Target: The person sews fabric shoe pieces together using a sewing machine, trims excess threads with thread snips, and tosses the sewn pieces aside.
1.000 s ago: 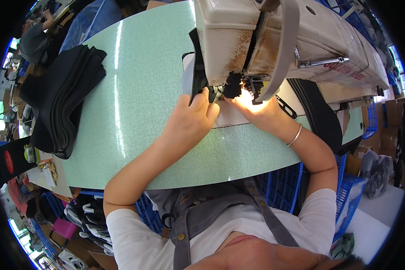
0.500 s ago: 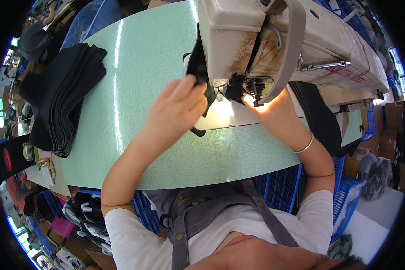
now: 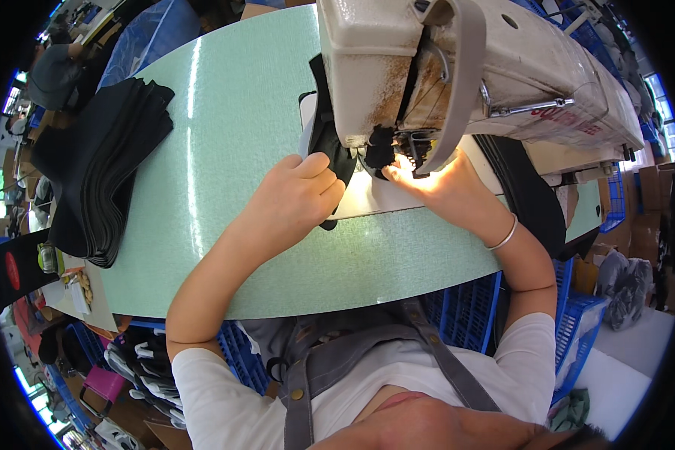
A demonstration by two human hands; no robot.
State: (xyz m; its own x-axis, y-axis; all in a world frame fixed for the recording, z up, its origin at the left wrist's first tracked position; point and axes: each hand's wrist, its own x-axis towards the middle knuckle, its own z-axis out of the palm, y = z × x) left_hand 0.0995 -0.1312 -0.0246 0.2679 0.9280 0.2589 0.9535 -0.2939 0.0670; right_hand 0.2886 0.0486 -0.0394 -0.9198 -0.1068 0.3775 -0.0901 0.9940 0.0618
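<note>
A worn cream sewing machine stands over the pale green table, its lamp lighting the needle area. A black fabric piece hangs along the left of the machine head and runs in toward the needle. My left hand is closed in a fist on that fabric, left of the needle. My right hand reaches in from the right, thumb and finger pinched by the fabric at the presser foot; glare and the machine's curved guard partly hide its fingertips.
A thick stack of black cut fabric pieces lies on the left of the green table. More black fabric drapes right of the machine. Blue plastic crates stand below the table's front edge. Another person is at the far left.
My left hand has come down slightly toward me, its fingers curling in more. My right hand has shifted a little left. More of the black fabric's upper end shows.
</note>
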